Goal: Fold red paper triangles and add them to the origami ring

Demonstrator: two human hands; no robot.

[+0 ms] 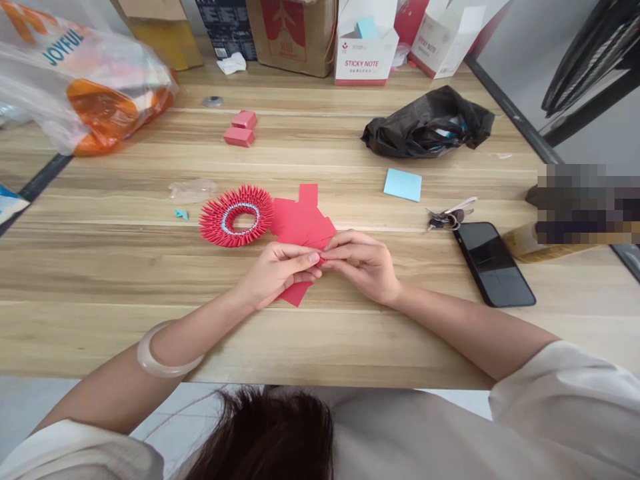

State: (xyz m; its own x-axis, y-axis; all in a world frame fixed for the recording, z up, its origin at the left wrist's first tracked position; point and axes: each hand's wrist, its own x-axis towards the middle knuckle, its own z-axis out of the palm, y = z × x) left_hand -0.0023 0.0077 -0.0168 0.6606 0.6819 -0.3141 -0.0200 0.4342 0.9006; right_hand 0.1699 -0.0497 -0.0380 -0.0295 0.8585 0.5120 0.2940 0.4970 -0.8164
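Note:
My left hand [285, 270] and my right hand [364, 265] meet at the fingertips. Between them they pinch a small piece of red paper [323, 259], mostly covered by the fingers. Under and behind the hands lies a spread of red paper sheets [300, 223], overlapping one another. Just left of the sheets rests a ring of folded red paper pieces [213, 217], spiky on the outside, with a light blue inner band. A small folded blue paper piece [181, 214] sits to the left of the ring.
Pink-red paper blocks [240, 137], a clear wrapper [193, 191] and a blue sticky-note pad [403, 185] lie farther back. Keys [447, 219] and a phone [495, 263] are at right. A black plastic bag [427, 123], sticky-note boxes [367, 57] and a shopping bag [95, 80] stand behind.

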